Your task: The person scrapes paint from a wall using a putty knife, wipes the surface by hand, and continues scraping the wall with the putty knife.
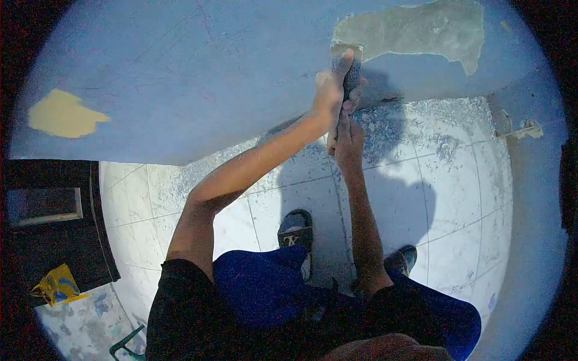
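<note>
Both hands are closed round a scraper [338,55] with a dark, wide blade, its top edge against the blue wall [229,66]. My left hand [329,90] grips it higher up, with a thumb laid along the blade. Lower down, my right hand [350,133] is wrapped round the handle end, just below the left. The blade edge meets the lower left corner of a bare grey patch [415,33] where the paint is off. Fingers hide most of the handle.
Paint flakes [385,129] lie thick on the white tiled floor [385,198] along the wall's foot. A beige patch [66,114] marks the wall at left. A yellow bag [57,284] lies by a dark cabinet-like piece [54,240]. Another blue wall [536,198] stands at right.
</note>
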The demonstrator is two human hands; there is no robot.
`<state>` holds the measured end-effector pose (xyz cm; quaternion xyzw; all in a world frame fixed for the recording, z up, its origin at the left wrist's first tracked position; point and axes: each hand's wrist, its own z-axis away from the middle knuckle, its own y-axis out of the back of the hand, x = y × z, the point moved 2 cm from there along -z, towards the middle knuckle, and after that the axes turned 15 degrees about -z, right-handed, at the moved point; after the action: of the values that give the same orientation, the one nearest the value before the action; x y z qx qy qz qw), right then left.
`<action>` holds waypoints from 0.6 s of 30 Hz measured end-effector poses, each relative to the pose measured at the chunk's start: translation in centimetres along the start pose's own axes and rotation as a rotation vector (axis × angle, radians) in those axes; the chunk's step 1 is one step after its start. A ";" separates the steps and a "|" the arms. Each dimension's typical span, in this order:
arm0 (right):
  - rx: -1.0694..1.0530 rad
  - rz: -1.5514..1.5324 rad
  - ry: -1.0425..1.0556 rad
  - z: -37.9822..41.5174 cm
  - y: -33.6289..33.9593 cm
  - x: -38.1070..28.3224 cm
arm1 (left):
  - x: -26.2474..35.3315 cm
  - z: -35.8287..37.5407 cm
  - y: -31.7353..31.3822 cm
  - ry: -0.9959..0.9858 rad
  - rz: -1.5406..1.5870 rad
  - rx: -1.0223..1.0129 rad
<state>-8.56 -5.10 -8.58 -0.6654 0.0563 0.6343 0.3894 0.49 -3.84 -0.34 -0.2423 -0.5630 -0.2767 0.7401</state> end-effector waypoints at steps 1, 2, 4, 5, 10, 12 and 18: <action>-0.009 -0.026 0.008 0.0 0.1 0.3 | -0.1 -0.1 0.0 0.015 0.011 -0.017; -0.019 -0.051 0.020 0.1 0.2 0.7 | -0.1 -0.2 0.1 0.027 0.021 -0.035; -0.015 -0.152 -0.010 0.1 -0.1 0.1 | 0.3 0.1 0.0 -0.027 0.003 0.007; 0.000 -0.225 -0.066 0.5 -0.3 -0.2 | 0.3 0.4 0.0 -0.051 -0.002 0.029; 0.023 -0.302 -0.041 1.0 -1.3 -0.8 | 1.0 0.3 0.2 -0.306 -0.219 0.072; 0.015 -0.218 -0.021 0.4 -1.6 -2.2 | 2.3 0.1 0.1 -0.463 -0.281 0.137; 0.059 -0.135 -0.109 0.2 -1.6 -3.1 | 3.2 0.2 -0.6 -0.448 -0.204 0.116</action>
<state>-8.43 -5.16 -5.10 -0.6203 0.0088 0.6401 0.4532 0.65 -4.54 2.80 -0.1969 -0.7494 -0.2565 0.5777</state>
